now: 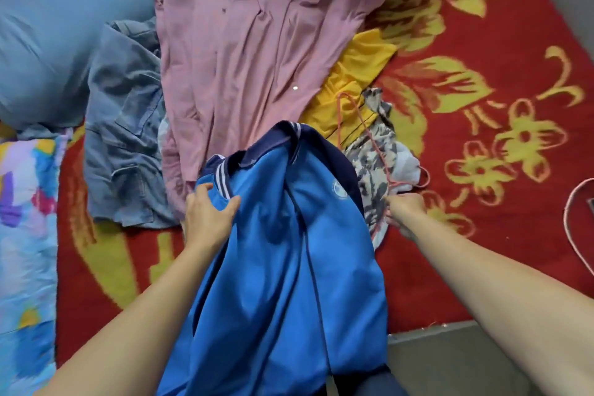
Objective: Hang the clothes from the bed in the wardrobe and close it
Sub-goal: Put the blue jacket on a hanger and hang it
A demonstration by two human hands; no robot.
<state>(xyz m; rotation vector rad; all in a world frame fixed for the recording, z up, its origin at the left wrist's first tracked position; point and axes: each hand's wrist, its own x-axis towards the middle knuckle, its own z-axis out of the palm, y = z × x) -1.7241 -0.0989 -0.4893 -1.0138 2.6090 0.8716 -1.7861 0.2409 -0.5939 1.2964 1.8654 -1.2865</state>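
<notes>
A blue jacket [283, 267] with a navy collar hangs from the bed's near edge toward me. My left hand [209, 219] grips its left shoulder by the striped trim. My right hand [403, 212] is closed on a pink wire hanger [369, 138], which lies over a grey patterned garment [376, 167]. Behind the jacket a pink shirt [250, 51] is spread out, with denim jeans [125, 138] on its left and a yellow garment [350, 87] on its right. The wardrobe is out of view.
A red blanket with yellow flowers [482, 80] covers the bed. A blue pillow [54, 42] lies at the far left, a colourful printed cloth [25, 235] along the left edge. Another pink hanger [575, 228] shows at the right edge. Grey floor [450, 363] lies below.
</notes>
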